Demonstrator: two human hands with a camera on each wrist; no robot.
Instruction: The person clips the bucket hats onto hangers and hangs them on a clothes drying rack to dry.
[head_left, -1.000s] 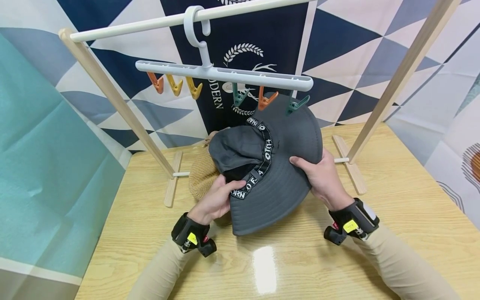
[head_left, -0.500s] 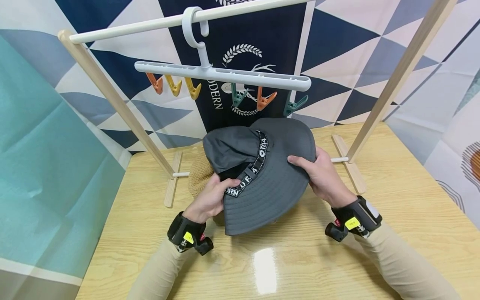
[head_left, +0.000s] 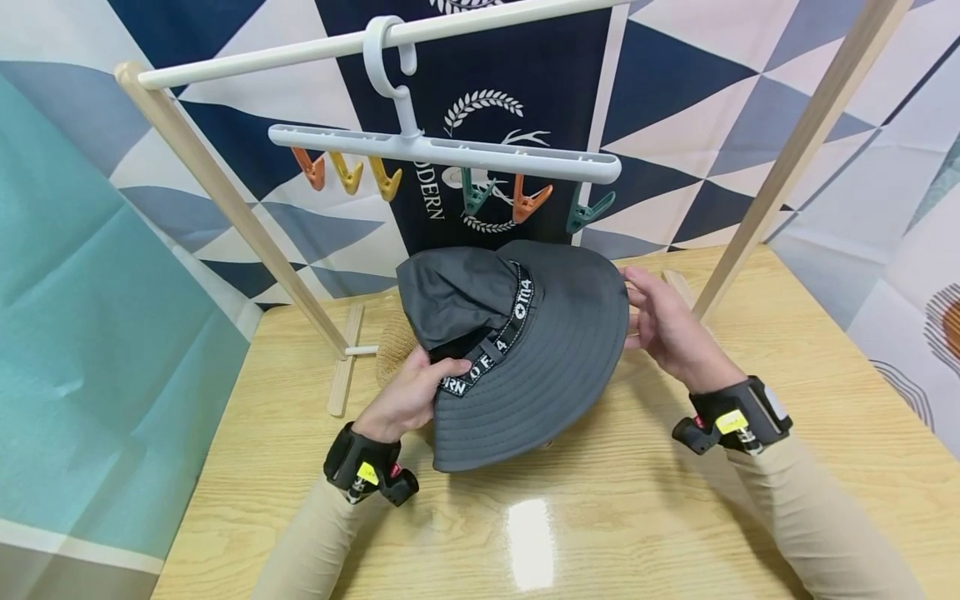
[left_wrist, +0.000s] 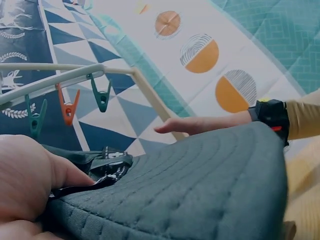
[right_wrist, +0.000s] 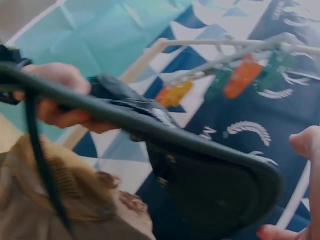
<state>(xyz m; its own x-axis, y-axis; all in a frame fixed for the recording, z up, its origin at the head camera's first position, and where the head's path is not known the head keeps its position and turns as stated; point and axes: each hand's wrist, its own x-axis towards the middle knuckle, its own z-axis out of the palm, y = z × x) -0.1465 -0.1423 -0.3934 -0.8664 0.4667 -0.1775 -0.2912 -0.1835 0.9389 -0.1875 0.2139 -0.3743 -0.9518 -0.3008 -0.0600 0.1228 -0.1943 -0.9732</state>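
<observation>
A dark grey wide-brimmed sun hat (head_left: 547, 358) with a black lettered band is held up over the table in the head view. My left hand (head_left: 411, 393) pinches it where the brim meets the band, thumb on top. Beside the brim's right edge is my right hand (head_left: 666, 329), fingers spread and relaxed. The right wrist view has the thumb (right_wrist: 305, 142) standing apart from the brim. Behind the grey hat, partly hidden, sits a tan knitted hat (head_left: 395, 350). Overhead hangs a pale grey hanger (head_left: 480, 153) with several clips, including a green clip (head_left: 590, 208).
A wooden rack post (head_left: 795, 158) rises at the right, another post (head_left: 225, 200) at the left, joined by a white top rod (head_left: 285, 60). Patterned cloth (head_left: 675, 92) covers the wall behind. The wooden table (head_left: 637, 517) extends toward me.
The grey hat has come down away from the clips, its brim tipping flatter, and shifted slightly left. My right hand has let go of the brim and moved to the right.
</observation>
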